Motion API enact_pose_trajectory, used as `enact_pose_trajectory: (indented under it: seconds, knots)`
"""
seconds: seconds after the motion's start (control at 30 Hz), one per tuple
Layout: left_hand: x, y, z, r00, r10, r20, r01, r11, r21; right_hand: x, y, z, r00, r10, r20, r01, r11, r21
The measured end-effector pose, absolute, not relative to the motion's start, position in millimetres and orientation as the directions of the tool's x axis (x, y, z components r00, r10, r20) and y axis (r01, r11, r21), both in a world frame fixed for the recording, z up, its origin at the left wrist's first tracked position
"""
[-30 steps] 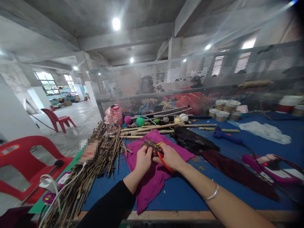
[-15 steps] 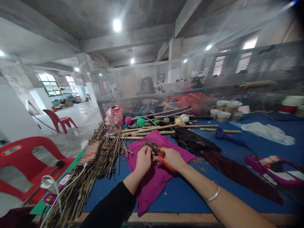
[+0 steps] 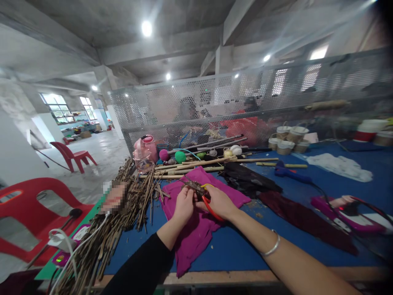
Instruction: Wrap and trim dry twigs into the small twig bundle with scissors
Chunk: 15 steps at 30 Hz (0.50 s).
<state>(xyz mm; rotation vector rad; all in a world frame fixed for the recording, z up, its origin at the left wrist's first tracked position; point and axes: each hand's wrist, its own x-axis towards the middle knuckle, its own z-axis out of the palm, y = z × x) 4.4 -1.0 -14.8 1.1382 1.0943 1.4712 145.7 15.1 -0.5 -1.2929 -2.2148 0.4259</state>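
My right hand (image 3: 218, 200) is closed on a pair of scissors (image 3: 211, 211) with red and yellow handles. The dark blades point up and left, over small brown twig pieces (image 3: 190, 185). Close beside it, my left hand (image 3: 184, 204) is closed with thumb and fingers pinched at the twig pieces; its fingertips partly hide what they grip. Both hands are above a magenta cloth (image 3: 196, 241) spread on the blue table (image 3: 239, 256). A heap of dry brown twigs (image 3: 132, 200) lies to the left of the cloth.
Bamboo sticks (image 3: 196, 166) and yarn balls (image 3: 180, 157) lie behind the cloth, near a pink bottle (image 3: 145, 149). To the right are dark cloths (image 3: 307, 221), a blue glue gun (image 3: 290, 174) and paper cups (image 3: 285, 146). A perforated metal screen (image 3: 147, 106) stands behind; people sit beyond it.
The camera view has shifted slightly. The scissors have turned a little, showing more of the yellow handle, and their blades look more spread. Both hands stay over the cloth.
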Motion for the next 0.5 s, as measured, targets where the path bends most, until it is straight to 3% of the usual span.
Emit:
enact_pose_trajectory:
  seconds: [0.27,0.5]
  knots:
    - [10.6,-4.1,-8.6,-0.094,0.991,0.094,-0.377,-0.123,0.918,141.8,15.2,-4.9,-0.422,0.858,0.293,0.633,0.51,-0.582]
    - [10.4,-3.7,-10.0,-0.089,0.995,0.047,-0.364,-0.077,0.928,140.1,13.1,-2.8,-0.37,0.89,0.268,0.683,0.456,-0.571]
